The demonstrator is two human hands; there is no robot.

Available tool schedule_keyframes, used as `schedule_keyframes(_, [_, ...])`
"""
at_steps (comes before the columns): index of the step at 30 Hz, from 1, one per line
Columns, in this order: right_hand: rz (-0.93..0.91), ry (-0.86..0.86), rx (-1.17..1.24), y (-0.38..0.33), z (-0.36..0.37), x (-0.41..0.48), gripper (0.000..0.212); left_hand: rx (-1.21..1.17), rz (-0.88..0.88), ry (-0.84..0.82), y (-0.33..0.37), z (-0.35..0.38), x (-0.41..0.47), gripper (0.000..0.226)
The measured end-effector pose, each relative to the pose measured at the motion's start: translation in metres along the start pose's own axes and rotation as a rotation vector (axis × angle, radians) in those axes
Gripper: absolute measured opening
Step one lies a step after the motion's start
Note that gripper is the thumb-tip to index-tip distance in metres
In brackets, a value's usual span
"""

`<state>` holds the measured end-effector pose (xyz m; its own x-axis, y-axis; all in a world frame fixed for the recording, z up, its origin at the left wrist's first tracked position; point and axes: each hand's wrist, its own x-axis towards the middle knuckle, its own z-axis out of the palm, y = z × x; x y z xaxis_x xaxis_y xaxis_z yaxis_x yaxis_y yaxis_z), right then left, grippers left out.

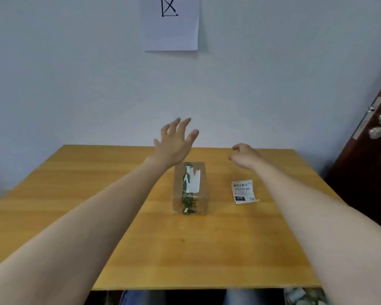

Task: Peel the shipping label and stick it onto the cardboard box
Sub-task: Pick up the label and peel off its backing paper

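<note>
Wall sheet marked 区, shipping label reading 070, near cardboard box

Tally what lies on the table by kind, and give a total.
Cardboard box: 1
Shipping label: 1
Total: 2

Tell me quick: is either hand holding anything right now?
Left hand: open, fingers spread, holding nothing.
Right hand: open, fingers loosely curled, holding nothing; the shipping label lies untouched on the table.
</note>
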<state>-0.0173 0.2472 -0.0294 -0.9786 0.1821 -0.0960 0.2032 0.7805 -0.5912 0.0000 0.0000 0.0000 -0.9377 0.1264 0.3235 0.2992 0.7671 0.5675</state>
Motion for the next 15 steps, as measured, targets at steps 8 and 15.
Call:
schedule_keyframes(8, [0.118,-0.115,-0.227,0.065,0.035,0.019,0.039,0.137,-0.051,-0.389,-0.029,0.067,0.014,0.066])
schedule_keyframes(15, [0.147,-0.124,-0.191,0.092,0.057,0.042,0.034,0.227,-0.127,-0.495,-0.059,0.102,0.02,0.068])
